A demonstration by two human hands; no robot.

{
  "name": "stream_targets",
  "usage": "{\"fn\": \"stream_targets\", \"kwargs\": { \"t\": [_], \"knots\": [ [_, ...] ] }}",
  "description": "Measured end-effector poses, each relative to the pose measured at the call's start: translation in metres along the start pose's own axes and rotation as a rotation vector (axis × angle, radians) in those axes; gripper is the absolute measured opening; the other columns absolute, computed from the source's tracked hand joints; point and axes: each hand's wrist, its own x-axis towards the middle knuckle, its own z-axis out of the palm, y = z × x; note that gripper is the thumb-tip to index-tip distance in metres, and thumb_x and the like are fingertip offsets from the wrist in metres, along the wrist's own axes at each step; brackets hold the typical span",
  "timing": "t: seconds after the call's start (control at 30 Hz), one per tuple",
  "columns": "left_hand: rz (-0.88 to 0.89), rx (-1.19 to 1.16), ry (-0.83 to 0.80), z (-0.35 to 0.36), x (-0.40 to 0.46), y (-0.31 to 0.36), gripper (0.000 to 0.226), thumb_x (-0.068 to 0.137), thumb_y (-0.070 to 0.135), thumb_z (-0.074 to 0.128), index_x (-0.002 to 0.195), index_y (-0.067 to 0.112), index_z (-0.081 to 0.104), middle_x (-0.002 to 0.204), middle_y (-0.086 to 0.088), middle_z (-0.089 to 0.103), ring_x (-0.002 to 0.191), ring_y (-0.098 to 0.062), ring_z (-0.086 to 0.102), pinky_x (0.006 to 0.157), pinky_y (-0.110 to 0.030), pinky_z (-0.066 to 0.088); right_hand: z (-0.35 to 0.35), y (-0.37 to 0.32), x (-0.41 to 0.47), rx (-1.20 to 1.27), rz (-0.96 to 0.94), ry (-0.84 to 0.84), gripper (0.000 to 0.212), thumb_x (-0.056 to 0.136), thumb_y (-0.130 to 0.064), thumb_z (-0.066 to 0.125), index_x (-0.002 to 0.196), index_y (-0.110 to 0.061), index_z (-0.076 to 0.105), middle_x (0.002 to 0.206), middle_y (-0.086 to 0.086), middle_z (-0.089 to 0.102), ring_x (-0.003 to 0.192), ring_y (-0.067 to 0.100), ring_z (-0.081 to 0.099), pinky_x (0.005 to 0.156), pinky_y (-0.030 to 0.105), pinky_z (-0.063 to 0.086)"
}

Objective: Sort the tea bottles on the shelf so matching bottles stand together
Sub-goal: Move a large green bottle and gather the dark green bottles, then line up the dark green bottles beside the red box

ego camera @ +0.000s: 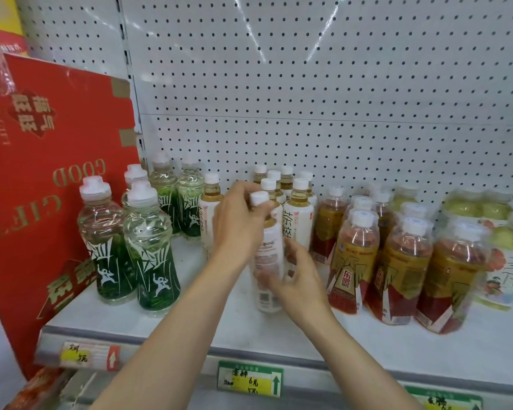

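A white-labelled tea bottle (267,255) with a white cap stands at the front of the shelf (190,318). My left hand (237,220) grips its neck and shoulder just under the cap. My right hand (296,276) curls round its lower body from the right. Behind it stand several matching white-labelled bottles (298,214). To the left are several green-labelled bottles (151,247). On the right, several red-and-gold-labelled bottles (397,261) stand together.
A red gift box (51,173) leans upside down against the shelf's left end. Pale green bottles (504,238) with white labels stand at the far right. A white pegboard wall (308,84) backs the shelf. Price tags (249,378) hang on the front rail.
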Motion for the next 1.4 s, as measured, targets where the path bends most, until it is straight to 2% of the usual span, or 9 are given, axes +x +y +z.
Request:
{"fn": "stream_targets", "kwargs": {
  "t": [0.1, 0.17, 0.33, 0.4, 0.53, 0.97, 1.17, 1.3, 1.4],
  "knots": [
    [0.085, -0.074, -0.158, 0.015, -0.009, 0.004, 0.031, 0.083, 0.027, 0.08, 0.11, 0.03, 0.064, 0.103, 0.012, 0.07, 0.096, -0.006, 0.066, 0.091, -0.039, 0.056, -0.005, 0.007, 0.003, -0.02, 0.041, 0.061, 0.065, 0.074, -0.034, 0.088, 0.129, -0.03, 0.052, 0.117, -0.01, 0.065, 0.107, 0.013, 0.064, 0.084, 0.031, 0.053],
    [0.115, -0.137, -0.213, 0.019, -0.007, 0.001, 0.046, 0.084, 0.034, 0.079, 0.126, 0.029, 0.062, 0.118, 0.013, 0.066, 0.107, -0.003, 0.062, 0.099, -0.033, 0.053, -0.011, 0.009, 0.004, -0.032, 0.042, 0.107, 0.062, 0.075, -0.033, 0.087, 0.127, -0.031, 0.053, 0.118, -0.01, 0.064, 0.106, 0.011, 0.062, 0.085, 0.029, 0.05],
    [-0.195, -0.059, 0.204, 0.006, 0.046, -0.058, 0.087, 0.086, 0.05, 0.072, 0.156, 0.026, 0.027, 0.162, -0.004, 0.026, 0.15, -0.025, 0.022, 0.117, -0.048, 0.028, -0.015, 0.008, 0.018, -0.144, 0.048, 0.16, 0.067, 0.078, -0.034, 0.085, 0.135, -0.022, 0.053, 0.125, -0.002, 0.052, 0.115, 0.015, 0.051, 0.096, 0.031, 0.041],
    [-0.324, -0.07, 0.138, 0.001, 0.06, -0.085, 0.088, 0.084, 0.048, 0.075, 0.155, 0.023, 0.03, 0.155, -0.008, 0.037, 0.144, -0.032, 0.035, 0.114, -0.054, 0.035, -0.012, 0.009, 0.022, -0.141, 0.042, 0.178, 0.07, 0.078, -0.032, 0.085, 0.138, -0.02, 0.049, 0.129, -0.001, 0.054, 0.122, 0.019, 0.052, 0.101, 0.035, 0.042],
    [-0.336, -0.172, 0.047, -0.005, 0.062, -0.101, 0.056, 0.084, 0.031, 0.079, 0.132, 0.02, 0.051, 0.114, 0.002, 0.061, 0.114, -0.027, 0.061, 0.094, -0.041, 0.048, -0.008, 0.013, 0.023, -0.104, 0.018, 0.211, 0.078, 0.081, -0.03, 0.083, 0.144, -0.021, 0.04, 0.137, -0.001, 0.06, 0.127, 0.02, 0.056, 0.105, 0.042, 0.047],
    [-0.269, -0.308, -0.183, 0.004, -0.02, -0.057, 0.057, 0.074, 0.025, 0.087, 0.123, 0.032, 0.059, 0.111, 0.014, 0.067, 0.106, -0.013, 0.065, 0.09, -0.04, 0.053, -0.001, 0.021, 0.017, -0.134, -0.042, 0.255, 0.072, 0.089, -0.031, 0.074, 0.15, -0.019, 0.037, 0.142, 0.004, 0.051, 0.131, 0.022, 0.048, 0.105, 0.038, 0.043],
    [-0.24, -0.373, -0.227, 0.016, -0.024, -0.047, 0.048, 0.081, 0.018, 0.082, 0.119, 0.036, 0.058, 0.101, 0.025, 0.062, 0.094, 0.004, 0.06, 0.069, -0.022, 0.048, -0.006, 0.024, 0.017, -0.081, -0.04, 0.228, 0.069, 0.092, -0.029, 0.071, 0.151, -0.025, 0.035, 0.141, -0.002, 0.058, 0.128, 0.021, 0.056, 0.103, 0.046, 0.049],
    [-0.226, -0.319, -0.213, 0.015, -0.028, -0.046, 0.052, 0.083, 0.024, 0.081, 0.129, 0.031, 0.056, 0.112, 0.019, 0.065, 0.11, -0.008, 0.062, 0.077, -0.026, 0.052, -0.012, 0.021, 0.016, -0.013, -0.039, 0.18, 0.066, 0.095, -0.029, 0.068, 0.152, -0.025, 0.035, 0.144, -0.002, 0.057, 0.132, 0.021, 0.054, 0.108, 0.045, 0.046],
    [-0.135, -0.153, -0.16, 0.008, -0.036, -0.043, 0.071, 0.083, 0.038, 0.079, 0.145, 0.029, 0.046, 0.136, 0.013, 0.055, 0.126, -0.009, 0.053, 0.103, -0.035, 0.047, -0.015, 0.005, 0.005, -0.003, -0.126, 0.278, 0.066, 0.096, -0.028, 0.065, 0.154, -0.022, 0.032, 0.152, 0.0, 0.045, 0.141, 0.016, 0.04, 0.115, 0.035, 0.035]
  ]
}}
